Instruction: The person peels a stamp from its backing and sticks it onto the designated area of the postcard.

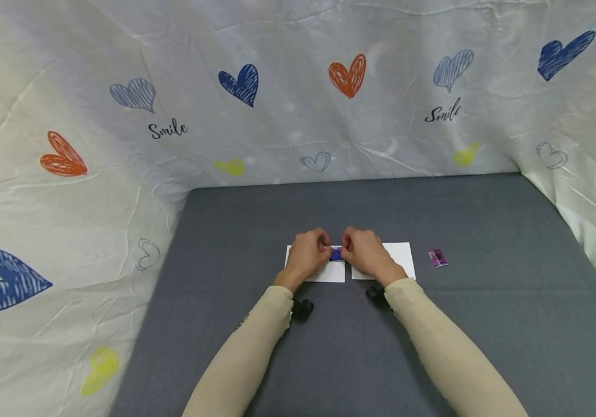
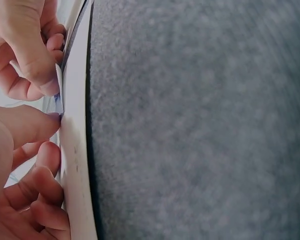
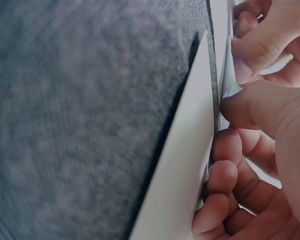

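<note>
Both left hand (image 1: 308,255) and right hand (image 1: 368,253) pinch a blue packet (image 1: 336,255) over the left white card (image 1: 333,273), seemingly working its edge; next wants steady, even pulling.

Arms (image 1: 248,353) reach forward; left grip (image 1: 308,255) beside right grip (image 1: 369,253), pinching.

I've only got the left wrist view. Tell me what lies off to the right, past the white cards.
Observer: The head view shows a small purple item lying apart from the right white card.
Operator: Now say where that bit of blue sits.
Observer: From the head, the blue piece is over the upper right part of the left white card.
Operator: Describe the sleeves.
Observer: Both sleeves are cream-colored.
</note>
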The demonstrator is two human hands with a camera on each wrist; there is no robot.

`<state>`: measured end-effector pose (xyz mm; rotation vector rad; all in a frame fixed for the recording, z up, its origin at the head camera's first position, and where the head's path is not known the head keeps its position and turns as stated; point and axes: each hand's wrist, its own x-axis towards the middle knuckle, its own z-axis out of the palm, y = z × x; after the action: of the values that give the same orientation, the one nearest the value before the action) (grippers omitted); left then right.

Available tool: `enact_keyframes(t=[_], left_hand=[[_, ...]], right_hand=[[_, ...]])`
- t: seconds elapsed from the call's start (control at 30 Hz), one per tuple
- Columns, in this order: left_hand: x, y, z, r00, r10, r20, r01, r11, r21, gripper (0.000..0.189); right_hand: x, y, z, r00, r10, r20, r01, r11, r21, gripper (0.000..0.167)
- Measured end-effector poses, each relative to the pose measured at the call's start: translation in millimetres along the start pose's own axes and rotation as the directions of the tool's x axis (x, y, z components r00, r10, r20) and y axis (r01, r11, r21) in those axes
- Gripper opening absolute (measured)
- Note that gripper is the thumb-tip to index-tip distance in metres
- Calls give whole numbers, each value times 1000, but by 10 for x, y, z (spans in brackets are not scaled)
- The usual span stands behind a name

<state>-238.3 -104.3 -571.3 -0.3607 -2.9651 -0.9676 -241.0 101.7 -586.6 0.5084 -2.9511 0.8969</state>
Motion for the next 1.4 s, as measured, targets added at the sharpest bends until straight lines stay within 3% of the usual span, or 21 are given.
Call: enact_keyframes(t=[0.17,0.4,0.47,0.63,0.7,0.8,0.93,1.23,1.4], left_hand=[[-54,93,-90,999,28,25,-28,999,-26,6],[-85,142,-146,999,36,30,-35,998,-46,2],[-87,135,-157,998,38,49,-36,998,-48,2],[-73,92,-166,991,55,121,-52,998,-34,12],[-73,82,-175,987,73,143,-69,997,-34,16],[-82,66,-175,982,101,156,-96,995,-39,21],[-78,5,-122,981,128,144,-126,992,-21,24],[-125,4,-127,986,110,122,-107,994,-30,23],[-128,-28,-97,987,127,101,-128,992,2,25]], right_hand=[[-52,-69,-76,999,-39,15,39,999,26,6],[-216,-450,-477,995,-44,89,39,997,61,13],[-187,-338,-391,994,-74,80,69,995,69,17],[-195,-319,-398,991,-99,91,93,994,64,23],[-238,-451,-507,991,-71,114,65,996,54,23],[-245,-475,-520,990,-57,127,53,998,38,24],[-254,-498,-529,990,-43,137,42,999,11,24],[-249,-522,-528,986,-20,163,23,1000,-11,26],[-244,-515,-529,986,-16,165,21,999,-32,28]])
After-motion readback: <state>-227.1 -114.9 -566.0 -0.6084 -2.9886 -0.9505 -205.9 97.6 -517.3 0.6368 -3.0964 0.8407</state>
